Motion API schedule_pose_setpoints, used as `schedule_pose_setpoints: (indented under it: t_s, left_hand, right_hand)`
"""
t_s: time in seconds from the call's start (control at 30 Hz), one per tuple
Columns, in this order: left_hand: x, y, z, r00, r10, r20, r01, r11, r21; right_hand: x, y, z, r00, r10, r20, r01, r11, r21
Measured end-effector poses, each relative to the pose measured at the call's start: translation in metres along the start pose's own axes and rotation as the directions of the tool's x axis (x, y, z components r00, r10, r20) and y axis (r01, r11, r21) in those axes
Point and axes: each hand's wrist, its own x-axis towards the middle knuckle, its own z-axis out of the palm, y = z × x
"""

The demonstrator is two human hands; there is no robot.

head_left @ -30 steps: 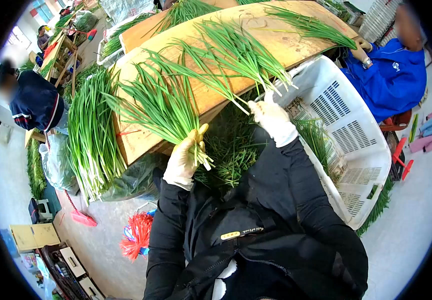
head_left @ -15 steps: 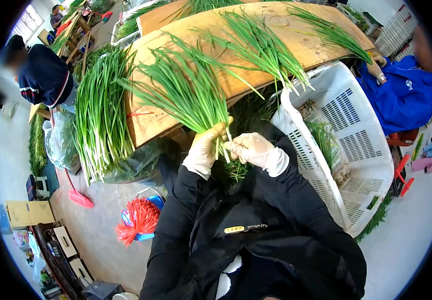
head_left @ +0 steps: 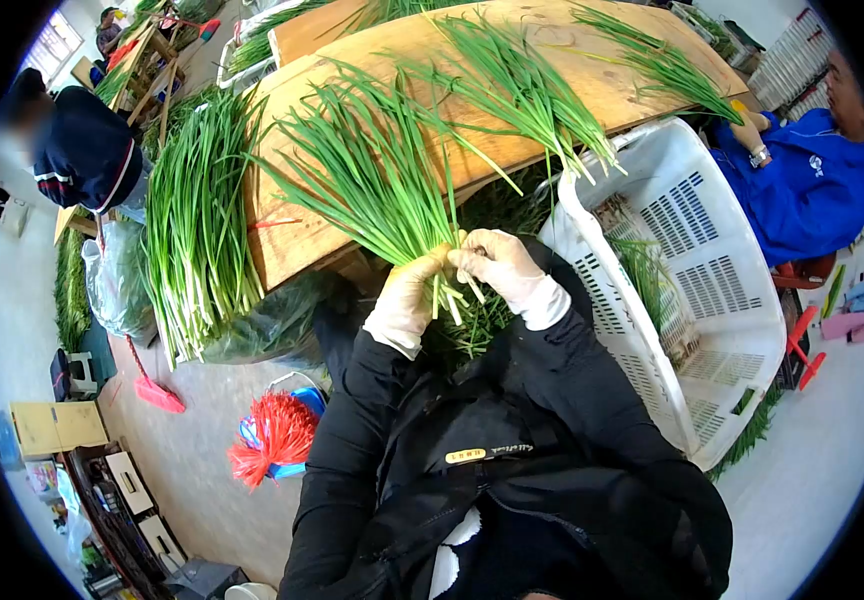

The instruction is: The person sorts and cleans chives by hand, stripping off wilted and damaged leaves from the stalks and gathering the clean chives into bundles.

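Note:
In my gloved left hand (head_left: 407,295) is a bunch of garlic chives (head_left: 377,180), gripped near its pale stem ends, with the green leaves fanning up over the wooden table edge. My gloved right hand (head_left: 502,265) is pinched closed at the base of the bunch, on a pale chive stalk (head_left: 471,287) whose end pokes out below the fingers. The two hands are close together, fingers nearly touching. A thick pile of chives (head_left: 200,225) hangs over the table's left corner. Another loose bunch (head_left: 527,85) lies on the table ahead, stem ends over the edge.
A white slatted basket (head_left: 677,390) with some greens inside stands at my right. A person in blue (head_left: 792,190) holds chives at the table's right end. Another person stands at left near a plastic bag (head_left: 122,275). Red plastic strips (head_left: 277,440) stick out of a bucket below the wooden table (head_left: 312,55).
My right hand has moved up and slightly left against the bunch, its fingers now around a stalk near my left hand. The left hand still grips the bunch.

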Motion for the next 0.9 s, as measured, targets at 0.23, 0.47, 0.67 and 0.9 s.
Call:
schedule_pose_setpoints:
  t_s: [0.23,0.47,0.67,0.9]
  left_hand:
    - [-0.001,0.000,0.016,0.994,0.092,-0.060,-0.087,0.994,0.071]
    - [0.003,0.021,0.029,0.946,0.203,-0.252,-0.165,0.972,0.166]
    - [0.003,0.042,0.008,0.981,0.169,-0.093,-0.163,0.984,0.065]
    - [0.010,0.021,0.001,0.990,0.112,-0.085,-0.120,0.989,-0.092]
  right_hand:
    - [-0.002,0.011,0.004,0.900,-0.431,-0.069,0.380,0.852,-0.360]
    - [-0.032,0.041,0.013,0.773,-0.462,-0.435,0.315,0.875,-0.368]
    - [-0.071,0.099,-0.005,0.717,0.616,0.327,0.005,0.464,-0.886]
    - [0.013,-0.011,-0.057,0.846,-0.467,-0.258,-0.089,0.353,-0.931]
